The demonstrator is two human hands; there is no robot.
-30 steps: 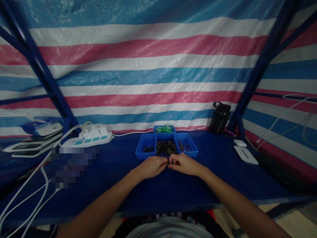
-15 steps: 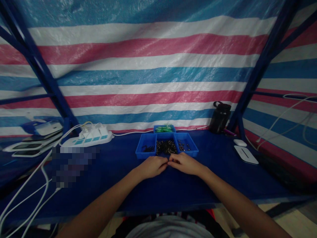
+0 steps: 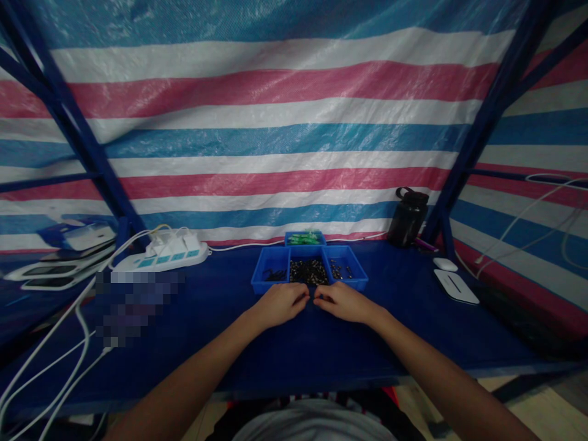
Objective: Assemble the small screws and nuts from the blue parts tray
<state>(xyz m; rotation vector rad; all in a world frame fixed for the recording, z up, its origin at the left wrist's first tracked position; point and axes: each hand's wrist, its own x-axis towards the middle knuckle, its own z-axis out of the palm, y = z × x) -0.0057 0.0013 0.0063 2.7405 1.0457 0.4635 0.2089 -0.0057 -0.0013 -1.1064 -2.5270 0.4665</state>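
Three blue bins stand side by side on the blue table. Dark slender pieces lie in the left bin (image 3: pixel 260 278), many small black and metallic parts fill the middle bin (image 3: pixel 305 251), and a few small metal parts are in the right bin (image 3: pixel 358 275). Green items fill a smaller blue bin (image 3: pixel 288 239) behind them. My left hand (image 3: pixel 282 303) is closed at the front edge of the left and middle bins. Close by, a small gap away, my right hand (image 3: pixel 345 302) is closed before the right bin. Anything pinched in either hand is too small to make out.
A white power strip (image 3: pixel 158 260) with plugs and cables is at the left, near stacked white devices (image 3: pixel 59 269) and a pixelated area. A black bottle (image 3: pixel 407 218), a white case (image 3: pixel 445 264) and a flat white device (image 3: pixel 456 286) stand at the right.
My left hand has moved slightly left and up, so a small gap now separates my fingertips. My right hand has barely moved.
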